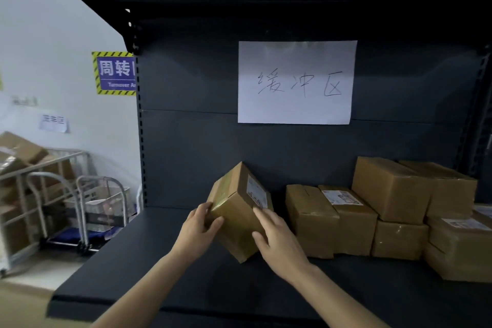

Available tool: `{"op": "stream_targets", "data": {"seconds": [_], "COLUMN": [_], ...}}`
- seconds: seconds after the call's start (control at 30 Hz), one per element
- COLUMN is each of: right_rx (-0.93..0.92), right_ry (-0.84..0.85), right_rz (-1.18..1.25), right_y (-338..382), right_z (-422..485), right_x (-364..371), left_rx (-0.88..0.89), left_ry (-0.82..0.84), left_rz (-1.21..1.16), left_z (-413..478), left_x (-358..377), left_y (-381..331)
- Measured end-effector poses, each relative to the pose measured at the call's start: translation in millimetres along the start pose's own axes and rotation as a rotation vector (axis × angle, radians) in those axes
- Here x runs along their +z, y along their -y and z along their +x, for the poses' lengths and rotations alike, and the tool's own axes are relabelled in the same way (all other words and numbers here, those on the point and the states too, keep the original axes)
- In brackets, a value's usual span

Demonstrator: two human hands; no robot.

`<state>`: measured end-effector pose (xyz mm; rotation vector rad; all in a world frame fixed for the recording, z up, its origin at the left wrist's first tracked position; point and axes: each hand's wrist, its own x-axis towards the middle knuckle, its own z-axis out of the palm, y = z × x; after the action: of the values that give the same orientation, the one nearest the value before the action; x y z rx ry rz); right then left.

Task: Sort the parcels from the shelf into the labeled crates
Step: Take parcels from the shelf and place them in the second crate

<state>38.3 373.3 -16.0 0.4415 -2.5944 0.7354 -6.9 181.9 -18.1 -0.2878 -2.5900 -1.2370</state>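
Dark shelf (pixel 149 261): our left hand (pixel 198 231) and right hand (pixel 279 245) grip a tilted parcel (pixel 237 210), fingers wrapped round its edges; perhaps six other parcels (pixel 391 189) wait.

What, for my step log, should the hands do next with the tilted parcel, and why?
Probably lift the tilted parcel clear of the shelf and turn its label toward the camera. The left hand and right hand both hold it, and the label sits on its upper right face, seen obliquely.
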Motion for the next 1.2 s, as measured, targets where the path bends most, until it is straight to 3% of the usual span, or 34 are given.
{"op": "stream_targets", "data": {"seconds": [0.3,0.4,0.53,0.67,0.77,1.03,1.2], "right_rx": [-0.142,-0.141,0.051,0.421,0.457,0.275,0.266], "right_ry": [0.074,0.085,0.034,0.062,0.111,0.062,0.017], "right_rz": [-0.037,-0.008,0.268,0.493,0.605,0.676,0.555], "right_y": [19,19,16,16,14,7,6], "right_z": [22,25,29,37,35,17,5], "right_x": [19,25,29,27,28,33,51], "left_rx": [-0.176,-0.265,-0.303,-0.373,-0.405,-0.085,0.033], "left_ry": [-0.015,0.009,0.027,0.006,0.034,0.135,0.066], "left_rz": [-0.026,-0.211,-0.531,-0.467,-0.457,-0.567,-0.38], "left_z": [-18,-22,-20,-7,-4,-22,-30], "left_x": [-6,-12,-22,-22,-21,-35,-23], "left_y": [35,36,24,12,8,24,40]}}
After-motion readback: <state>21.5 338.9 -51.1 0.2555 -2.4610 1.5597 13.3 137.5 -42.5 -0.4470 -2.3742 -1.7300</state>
